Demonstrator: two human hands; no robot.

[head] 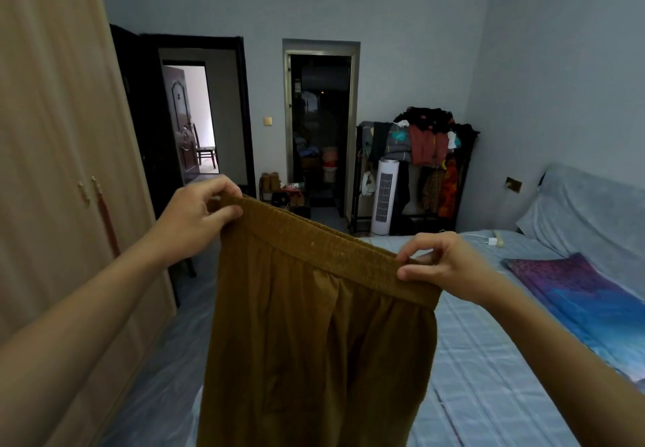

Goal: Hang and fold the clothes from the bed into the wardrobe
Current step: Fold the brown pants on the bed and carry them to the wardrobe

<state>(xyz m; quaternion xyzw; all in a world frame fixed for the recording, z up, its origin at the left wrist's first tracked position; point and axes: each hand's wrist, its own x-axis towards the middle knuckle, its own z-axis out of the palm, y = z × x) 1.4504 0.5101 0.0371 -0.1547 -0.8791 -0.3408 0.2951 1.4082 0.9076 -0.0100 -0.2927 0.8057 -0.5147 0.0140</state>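
A brown garment with an elastic waistband [314,335] hangs in front of me, stretched flat at the waistband between both hands. My left hand [195,216] pinches the left end of the waistband, held higher. My right hand [443,265] pinches the right end, lower and above the bed. The cloth drops out of view at the bottom. The beige wardrobe [52,167] stands at the left with its doors shut. The bed [488,359] with a light blue checked sheet lies at the right.
A purple and blue cloth [586,293] lies on the bed near the covered headboard [593,209]. At the far wall stand a loaded clothes rack [429,146], a white tower fan [385,195] and two open doorways [195,118]. A strip of floor [164,369] runs between wardrobe and bed.
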